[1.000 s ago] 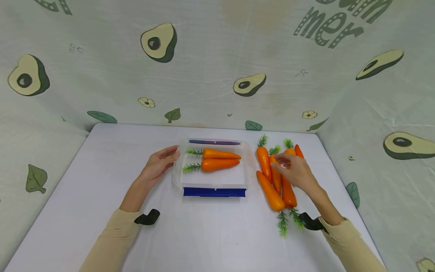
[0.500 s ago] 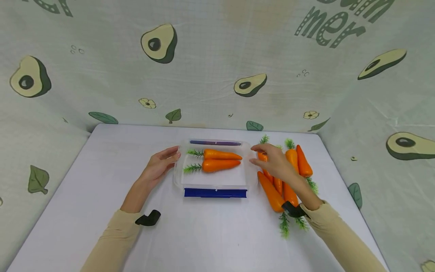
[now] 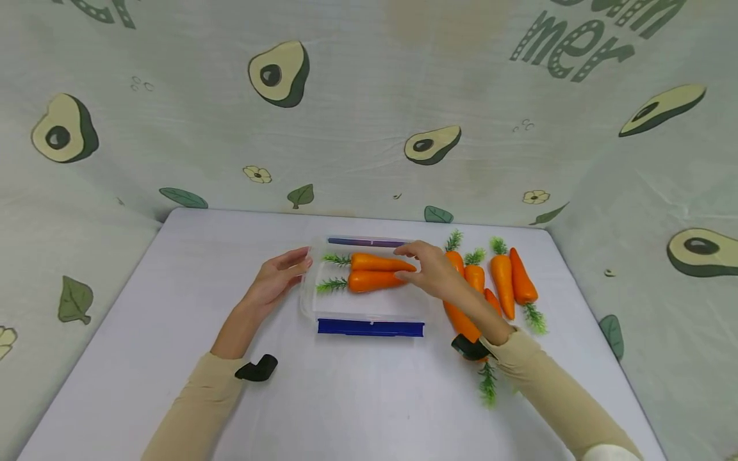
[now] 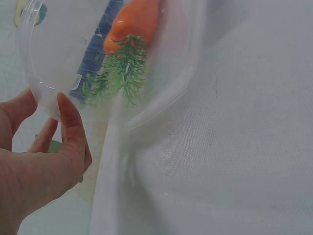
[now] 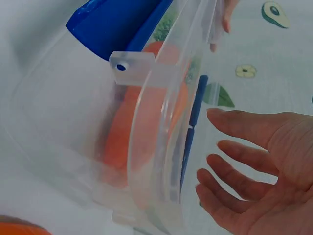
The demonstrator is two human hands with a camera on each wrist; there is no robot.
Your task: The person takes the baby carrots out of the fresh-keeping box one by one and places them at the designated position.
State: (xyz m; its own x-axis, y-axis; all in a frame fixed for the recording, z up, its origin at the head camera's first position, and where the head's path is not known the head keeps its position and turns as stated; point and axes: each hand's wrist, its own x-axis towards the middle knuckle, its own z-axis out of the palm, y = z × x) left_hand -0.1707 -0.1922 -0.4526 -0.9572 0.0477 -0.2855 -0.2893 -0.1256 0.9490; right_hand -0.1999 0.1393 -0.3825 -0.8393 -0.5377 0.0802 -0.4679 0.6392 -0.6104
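A clear plastic food container (image 3: 371, 310) with blue clips lies on the table. Two orange carrots with green tops, a rear one (image 3: 375, 262) and a front one (image 3: 371, 281), lie side by side within its outline. At the left end my left hand (image 3: 275, 275) pinches the rim; the left wrist view has thumb and fingertips on either side of that plastic edge (image 4: 46, 88). My right hand (image 3: 434, 274) is over the container's right end, fingertips by the carrot tips. In the right wrist view this hand (image 5: 274, 171) has spread, loosely bent fingers and holds nothing.
Several more carrots lie right of the container, among them one at the far right (image 3: 523, 278) and one beside it (image 3: 503, 282). My right forearm (image 3: 548, 390) passes over part of this group. A cloth with printed avocados (image 3: 432, 144) hangs behind the white table (image 3: 346, 403).
My right hand has moved left from above the loose carrots to over the container's right end. My left hand has stayed at the left rim. The view has shifted slightly.
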